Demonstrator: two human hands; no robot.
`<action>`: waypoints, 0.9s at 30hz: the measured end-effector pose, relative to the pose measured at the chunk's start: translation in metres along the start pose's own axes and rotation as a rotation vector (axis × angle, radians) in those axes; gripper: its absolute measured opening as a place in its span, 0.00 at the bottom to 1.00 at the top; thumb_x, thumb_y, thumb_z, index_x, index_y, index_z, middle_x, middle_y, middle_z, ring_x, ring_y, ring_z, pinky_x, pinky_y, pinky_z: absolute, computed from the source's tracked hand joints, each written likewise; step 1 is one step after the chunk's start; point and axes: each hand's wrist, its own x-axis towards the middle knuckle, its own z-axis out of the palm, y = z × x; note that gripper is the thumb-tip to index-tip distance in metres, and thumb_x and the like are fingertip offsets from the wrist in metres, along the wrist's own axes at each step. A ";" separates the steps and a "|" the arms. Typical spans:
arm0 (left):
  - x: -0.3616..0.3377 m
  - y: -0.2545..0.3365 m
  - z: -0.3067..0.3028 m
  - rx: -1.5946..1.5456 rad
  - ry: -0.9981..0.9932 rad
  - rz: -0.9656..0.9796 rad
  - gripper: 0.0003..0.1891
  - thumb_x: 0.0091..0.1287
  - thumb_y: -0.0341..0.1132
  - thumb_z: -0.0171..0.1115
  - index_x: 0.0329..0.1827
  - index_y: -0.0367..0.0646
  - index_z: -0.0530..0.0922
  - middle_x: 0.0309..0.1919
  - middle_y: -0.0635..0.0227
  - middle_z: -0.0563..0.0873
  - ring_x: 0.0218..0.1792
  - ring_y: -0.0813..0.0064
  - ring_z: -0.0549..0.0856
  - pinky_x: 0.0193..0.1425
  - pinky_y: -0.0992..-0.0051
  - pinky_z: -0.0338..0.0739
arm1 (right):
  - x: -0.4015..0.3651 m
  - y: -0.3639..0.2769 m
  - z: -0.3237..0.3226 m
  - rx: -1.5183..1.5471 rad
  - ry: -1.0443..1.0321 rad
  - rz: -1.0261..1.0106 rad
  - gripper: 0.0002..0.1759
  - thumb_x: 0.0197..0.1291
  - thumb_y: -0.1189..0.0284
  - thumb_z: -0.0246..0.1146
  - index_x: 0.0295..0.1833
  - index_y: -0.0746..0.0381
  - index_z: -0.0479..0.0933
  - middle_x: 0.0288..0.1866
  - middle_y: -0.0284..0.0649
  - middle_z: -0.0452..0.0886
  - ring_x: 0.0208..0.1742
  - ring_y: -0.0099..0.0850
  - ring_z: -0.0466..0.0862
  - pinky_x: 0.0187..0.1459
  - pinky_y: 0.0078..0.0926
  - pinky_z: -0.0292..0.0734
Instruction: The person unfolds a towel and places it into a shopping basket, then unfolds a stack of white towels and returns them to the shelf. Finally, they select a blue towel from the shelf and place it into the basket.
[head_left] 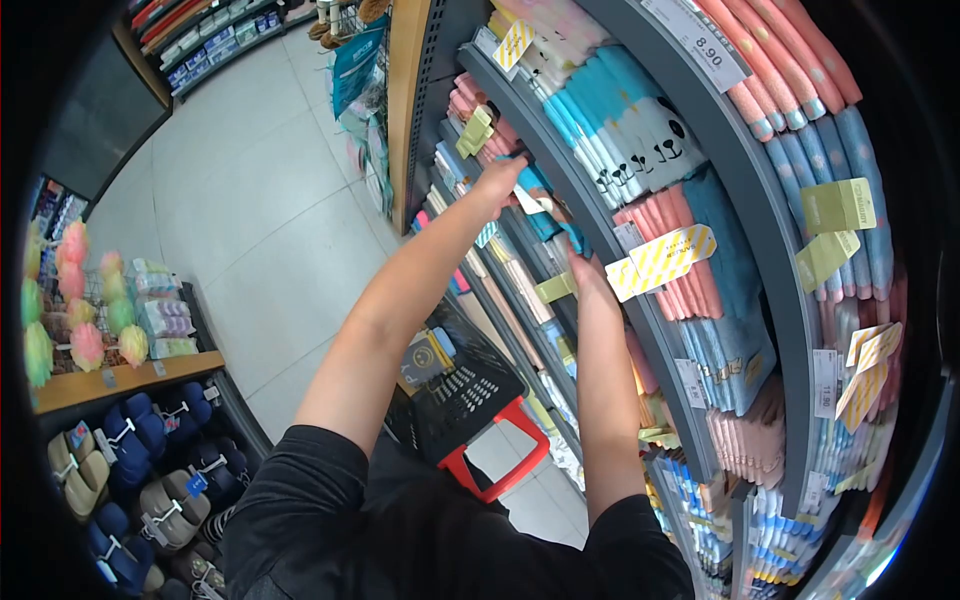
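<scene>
Both my arms stretch into a lower shelf of folded towels. My left hand (500, 186) is closed on the near end of a teal folded towel (543, 208) with white and brown patches. At the towel's other end is my right hand (586, 272), its fingers partly hidden by the cloth and seemingly curled on it. Beside the left hand sits a stack of pink towels (497, 137) with a green tag (475, 132). Another green tag (555, 288) hangs just left of the right hand.
A black shopping basket (455, 440) with a red handle (533, 425) sits below my arms, holding a grey item with a smiley. Shelf edges (600, 215) run close to my right forearm. Slippers (130, 440) hang at lower left; tiled floor (270, 190) lies behind.
</scene>
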 end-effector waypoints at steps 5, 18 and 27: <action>-0.020 0.007 -0.008 -0.040 -0.066 -0.097 0.25 0.69 0.60 0.59 0.45 0.44 0.80 0.41 0.67 0.86 0.47 0.71 0.85 0.51 0.71 0.77 | 0.003 -0.003 0.004 -0.029 0.016 -0.035 0.26 0.69 0.61 0.60 0.65 0.68 0.71 0.59 0.48 0.81 0.62 0.40 0.80 0.65 0.40 0.73; -0.035 0.024 0.011 0.282 -0.112 0.329 0.27 0.57 0.45 0.75 0.51 0.32 0.80 0.41 0.59 0.88 0.42 0.71 0.87 0.48 0.73 0.79 | 0.004 -0.003 0.011 -0.121 0.059 -0.106 0.28 0.70 0.59 0.59 0.66 0.68 0.71 0.60 0.48 0.80 0.63 0.40 0.79 0.65 0.39 0.73; 0.003 -0.006 -0.048 0.917 0.247 0.323 0.28 0.57 0.56 0.71 0.41 0.36 0.83 0.41 0.51 0.88 0.46 0.56 0.88 0.50 0.63 0.80 | 0.021 -0.002 0.037 -0.377 0.175 -0.231 0.28 0.70 0.58 0.59 0.67 0.68 0.71 0.61 0.49 0.80 0.64 0.40 0.79 0.66 0.39 0.72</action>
